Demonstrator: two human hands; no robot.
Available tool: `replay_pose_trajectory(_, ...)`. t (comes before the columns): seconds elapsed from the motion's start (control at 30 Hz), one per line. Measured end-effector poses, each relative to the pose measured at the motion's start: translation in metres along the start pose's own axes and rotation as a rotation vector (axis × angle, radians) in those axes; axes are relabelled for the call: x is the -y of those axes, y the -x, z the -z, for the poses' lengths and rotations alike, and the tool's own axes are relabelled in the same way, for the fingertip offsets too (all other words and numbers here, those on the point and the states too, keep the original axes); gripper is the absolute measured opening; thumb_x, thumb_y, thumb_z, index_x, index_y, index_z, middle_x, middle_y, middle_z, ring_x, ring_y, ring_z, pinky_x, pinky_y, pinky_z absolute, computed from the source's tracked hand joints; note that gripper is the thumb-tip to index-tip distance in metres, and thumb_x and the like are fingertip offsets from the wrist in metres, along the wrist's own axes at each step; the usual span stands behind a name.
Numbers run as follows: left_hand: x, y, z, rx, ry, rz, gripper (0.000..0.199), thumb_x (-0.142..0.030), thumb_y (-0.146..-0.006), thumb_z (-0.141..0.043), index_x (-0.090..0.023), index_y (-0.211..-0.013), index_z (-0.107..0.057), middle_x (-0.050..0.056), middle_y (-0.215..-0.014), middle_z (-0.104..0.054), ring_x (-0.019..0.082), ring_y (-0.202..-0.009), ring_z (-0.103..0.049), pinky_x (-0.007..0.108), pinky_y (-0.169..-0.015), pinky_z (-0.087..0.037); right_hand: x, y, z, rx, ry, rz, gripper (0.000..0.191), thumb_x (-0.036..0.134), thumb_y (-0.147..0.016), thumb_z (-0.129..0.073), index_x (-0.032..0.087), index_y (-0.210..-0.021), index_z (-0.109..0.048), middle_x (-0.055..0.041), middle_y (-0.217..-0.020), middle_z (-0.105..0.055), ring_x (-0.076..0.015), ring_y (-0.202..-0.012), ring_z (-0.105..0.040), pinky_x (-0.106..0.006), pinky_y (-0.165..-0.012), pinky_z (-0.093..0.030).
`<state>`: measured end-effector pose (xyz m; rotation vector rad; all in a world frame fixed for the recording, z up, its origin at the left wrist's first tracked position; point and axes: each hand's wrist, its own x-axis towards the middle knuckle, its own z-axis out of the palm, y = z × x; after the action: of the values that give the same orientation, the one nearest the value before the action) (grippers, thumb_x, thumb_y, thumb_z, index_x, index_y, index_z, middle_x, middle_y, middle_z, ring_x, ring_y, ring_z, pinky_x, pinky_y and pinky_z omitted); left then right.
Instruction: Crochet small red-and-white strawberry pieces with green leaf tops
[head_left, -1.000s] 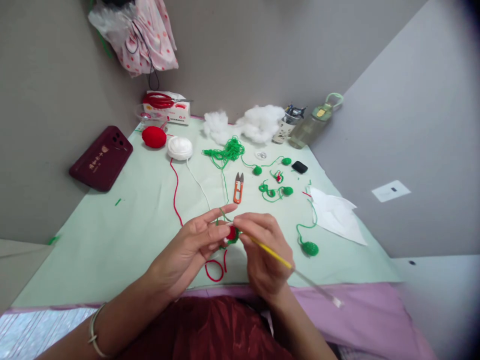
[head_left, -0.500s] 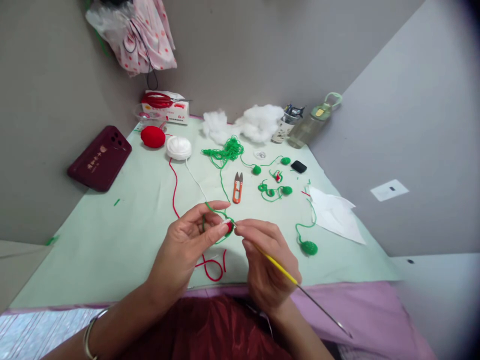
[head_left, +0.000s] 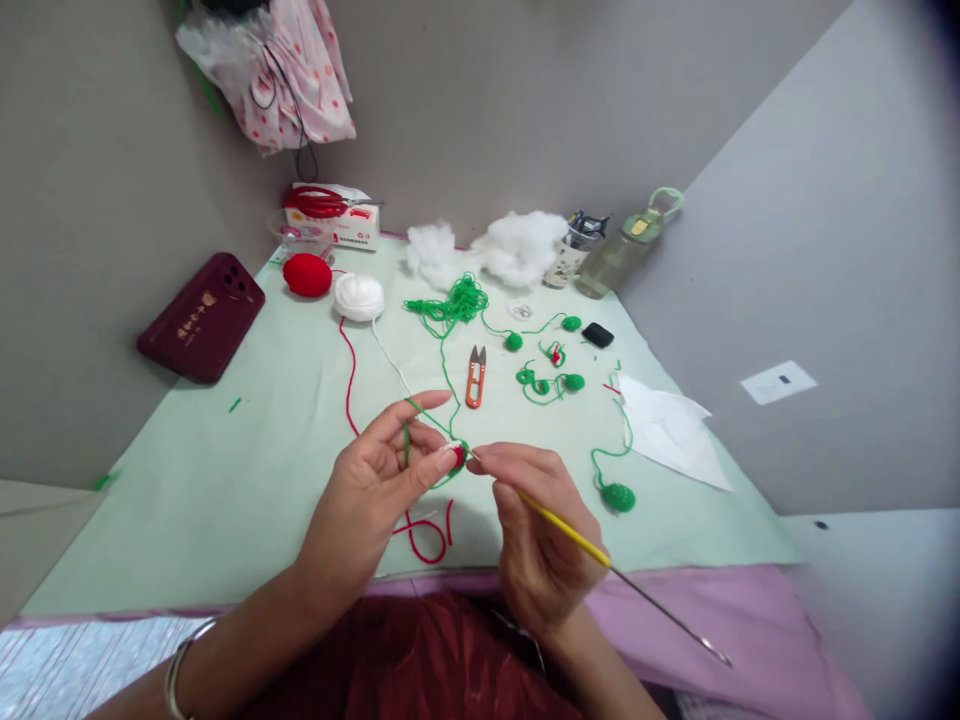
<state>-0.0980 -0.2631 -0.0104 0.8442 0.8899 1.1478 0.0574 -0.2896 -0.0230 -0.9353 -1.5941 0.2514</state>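
Light flat and soft; I can't see its source. Right wall [head_left: 810,250] paler than left wall [head_left: 112,200]. Shadows faint at best. Slight glint on the hook's metal shaft [head_left: 667,611], dull sheen on maroon cloth [head_left: 420,660]. Far right corner blacked out, right edge blurred.

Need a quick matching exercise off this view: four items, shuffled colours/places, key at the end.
Column 1
1. Hook
2. Snips
3. Phone
4. Crochet piece

Column 2
A. Orange, lying on the table
B. Pinched in the left hand
C. Yellow grip, in the right hand
D. Dark red, at far left

Pairs: 1-C, 2-A, 3-D, 4-B
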Motion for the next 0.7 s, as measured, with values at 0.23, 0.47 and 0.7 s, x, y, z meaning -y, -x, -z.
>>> replay_pose_trajectory(0.23, 0.002, -0.003, -0.001, 0.015, 0.027, 0.046, 0.02, -0.031, -0.087, -0.084, -0.028, -0.107, -0.08, -0.003, -0.086, -0.064, 0.011, -0.081, -0.055, 0.021, -0.076, -0.046, -0.003, 0.009, -0.005, -0.02, 0.125, 0.073, 0.04, 0.002, -0.094, -0.064, 0.024, -0.126, -0.074, -0.0101, -0.115, -0.078, -0.0196, -0.098, -0.077, -0.032, -0.079, -0.067)
replay_pose_trajectory(0.47, 0.003, -0.002, 0.001, 0.005, 0.002, -0.016, 0.027, -0.029, -0.088, -0.083, -0.029, -0.114, -0.078, -0.002, -0.087, -0.065, 0.013, -0.084, -0.058, 0.022, -0.075, -0.045, 0.0, 0.005, -0.001, -0.001, 0.063, 0.018, 0.036, 0.004, -0.097, -0.059, 0.025, -0.122, -0.073, -0.0085, -0.108, -0.078, -0.0197, -0.096, -0.077, -0.033, -0.076, -0.067)
replay_pose_trajectory(0.7, -0.008, -0.003, -0.001, 0.017, 0.089, 0.114, 0.032, -0.028, -0.086, -0.084, -0.023, -0.116, -0.076, -0.004, -0.083, -0.062, 0.005, -0.056, -0.033, 0.023, -0.056, -0.03, -0.002, 0.003, 0.0, -0.041, -0.103, -0.108, 0.028, 0.008, -0.1, -0.056, 0.024, -0.112, -0.075, -0.0045, -0.093, -0.078, -0.0197, -0.09, -0.073, -0.037, -0.077, -0.064)
